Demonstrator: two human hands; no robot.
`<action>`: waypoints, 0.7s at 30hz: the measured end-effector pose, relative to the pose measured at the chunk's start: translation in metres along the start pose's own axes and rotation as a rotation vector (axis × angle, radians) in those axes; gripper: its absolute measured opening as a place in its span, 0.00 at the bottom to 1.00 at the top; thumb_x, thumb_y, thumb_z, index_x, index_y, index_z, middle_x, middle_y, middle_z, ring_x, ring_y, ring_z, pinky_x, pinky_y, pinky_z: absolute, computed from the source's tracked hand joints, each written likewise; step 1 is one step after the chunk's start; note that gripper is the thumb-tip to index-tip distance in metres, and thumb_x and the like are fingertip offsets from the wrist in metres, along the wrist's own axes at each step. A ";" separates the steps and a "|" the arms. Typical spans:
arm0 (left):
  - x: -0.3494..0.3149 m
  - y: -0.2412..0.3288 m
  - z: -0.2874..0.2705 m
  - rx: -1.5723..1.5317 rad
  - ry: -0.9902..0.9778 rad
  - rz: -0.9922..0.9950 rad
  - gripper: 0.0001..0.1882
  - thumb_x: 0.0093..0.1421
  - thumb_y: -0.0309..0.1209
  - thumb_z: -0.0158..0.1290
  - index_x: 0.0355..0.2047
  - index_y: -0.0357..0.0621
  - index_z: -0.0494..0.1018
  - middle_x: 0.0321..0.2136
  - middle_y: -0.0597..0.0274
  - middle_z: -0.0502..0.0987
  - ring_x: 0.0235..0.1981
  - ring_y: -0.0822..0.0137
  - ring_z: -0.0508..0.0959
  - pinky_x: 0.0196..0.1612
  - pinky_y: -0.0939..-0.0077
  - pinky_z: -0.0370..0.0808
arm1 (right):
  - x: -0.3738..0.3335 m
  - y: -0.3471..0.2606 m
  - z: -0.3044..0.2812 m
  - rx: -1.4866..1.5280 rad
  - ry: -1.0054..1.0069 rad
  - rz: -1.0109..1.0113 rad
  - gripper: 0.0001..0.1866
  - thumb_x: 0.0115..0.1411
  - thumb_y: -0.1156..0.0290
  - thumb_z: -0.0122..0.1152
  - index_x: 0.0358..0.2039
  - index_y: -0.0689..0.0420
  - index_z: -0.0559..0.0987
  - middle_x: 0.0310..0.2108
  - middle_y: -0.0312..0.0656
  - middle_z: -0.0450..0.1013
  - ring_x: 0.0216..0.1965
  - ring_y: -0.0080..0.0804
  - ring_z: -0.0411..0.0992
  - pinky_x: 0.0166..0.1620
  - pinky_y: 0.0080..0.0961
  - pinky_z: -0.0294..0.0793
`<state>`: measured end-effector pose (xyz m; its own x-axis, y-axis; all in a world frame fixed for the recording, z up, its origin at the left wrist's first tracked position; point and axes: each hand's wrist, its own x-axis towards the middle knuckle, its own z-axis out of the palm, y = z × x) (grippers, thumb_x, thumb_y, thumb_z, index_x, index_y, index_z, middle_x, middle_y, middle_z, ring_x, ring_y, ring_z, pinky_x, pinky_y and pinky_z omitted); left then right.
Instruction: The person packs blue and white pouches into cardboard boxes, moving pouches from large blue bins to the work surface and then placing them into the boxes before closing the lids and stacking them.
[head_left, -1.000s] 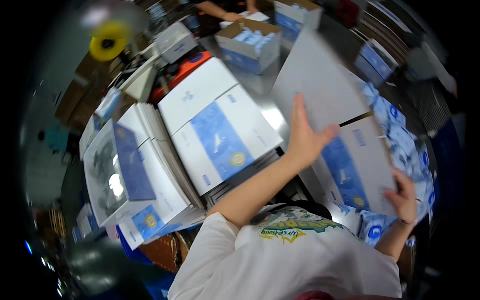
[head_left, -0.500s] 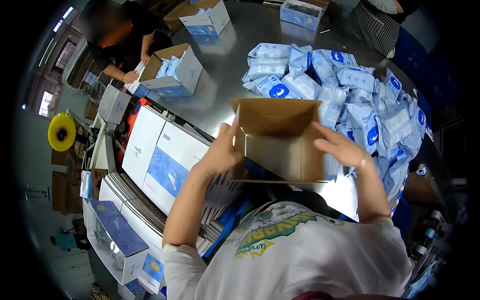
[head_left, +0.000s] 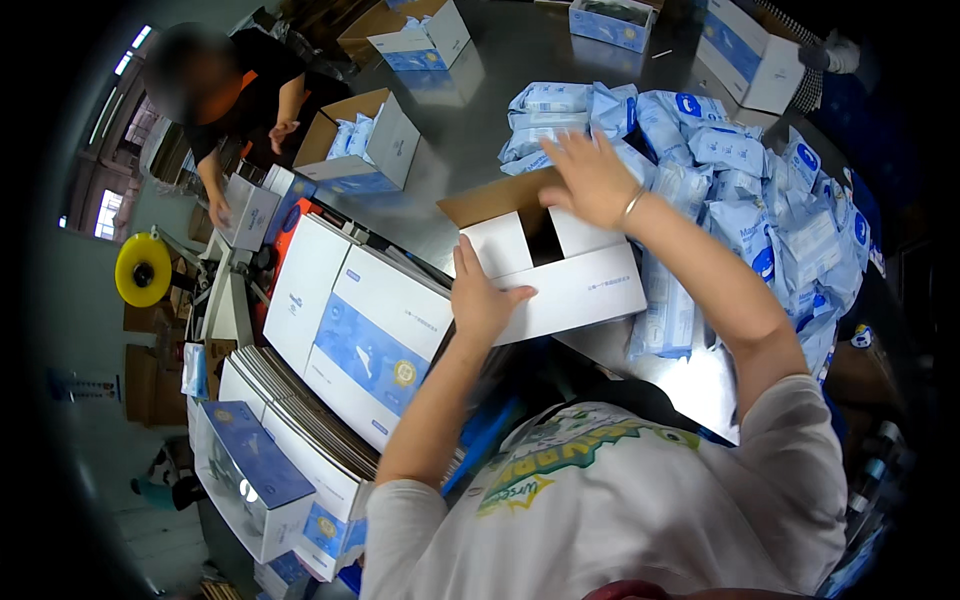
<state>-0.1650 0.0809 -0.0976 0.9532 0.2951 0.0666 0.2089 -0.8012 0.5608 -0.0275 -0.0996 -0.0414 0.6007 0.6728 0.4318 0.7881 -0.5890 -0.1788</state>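
In front of me is a cardboard carton (head_left: 580,290), white outside and brown inside. Its two side flaps are folded inward, with a dark gap between them, and the near flap spreads toward me. The brown far flap (head_left: 490,200) stands up. My left hand (head_left: 483,300) grips the carton's left corner, thumb lying on the white near flap. Over the far right part my right hand (head_left: 597,185) is spread, fingers stretched out, its lower fingers by the far flap. Blue-and-white soft packs (head_left: 740,180) are heaped just beyond and right of it.
Flattened white-and-blue cartons (head_left: 370,330) are stacked at my left. Open cartons with packs (head_left: 365,150) stand on the metal table (head_left: 450,130). A co-worker (head_left: 220,100) is at the far left, and a gloved hand (head_left: 840,55) is beside another carton (head_left: 745,60) at far right.
The carton has tipped, and its side flaps now lie folded in. My right hand has moved from its right wall to the far side. Another carton has appeared at far right.
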 end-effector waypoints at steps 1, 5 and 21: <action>0.001 0.001 0.003 -0.044 0.052 -0.004 0.63 0.31 0.37 0.69 0.59 0.30 0.38 0.56 0.36 0.52 0.55 0.46 0.60 0.55 0.65 0.62 | -0.017 -0.001 0.008 -0.133 -0.011 0.019 0.34 0.49 0.55 0.57 0.53 0.59 0.63 0.50 0.54 0.62 0.53 0.48 0.59 0.56 0.43 0.53; -0.008 0.004 0.009 -0.450 -0.042 -0.300 0.61 0.35 0.30 0.68 0.60 0.32 0.36 0.58 0.38 0.49 0.57 0.52 0.60 0.56 0.68 0.60 | -0.133 -0.016 0.018 0.078 -0.285 0.194 0.45 0.47 0.50 0.58 0.58 0.63 0.53 0.59 0.53 0.52 0.62 0.45 0.46 0.62 0.43 0.39; -0.027 0.077 -0.037 -0.388 -0.250 0.214 0.11 0.55 0.31 0.53 0.31 0.33 0.71 0.22 0.54 0.76 0.22 0.65 0.76 0.26 0.75 0.71 | -0.275 0.001 0.147 0.941 0.283 1.009 0.27 0.49 0.68 0.54 0.50 0.63 0.64 0.51 0.57 0.60 0.50 0.50 0.63 0.52 0.33 0.61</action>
<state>-0.1827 0.0311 -0.0255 0.9988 -0.0264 0.0404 -0.0483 -0.5637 0.8245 -0.1721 -0.2195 -0.2904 0.9950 -0.0313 -0.0947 -0.0986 -0.1662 -0.9811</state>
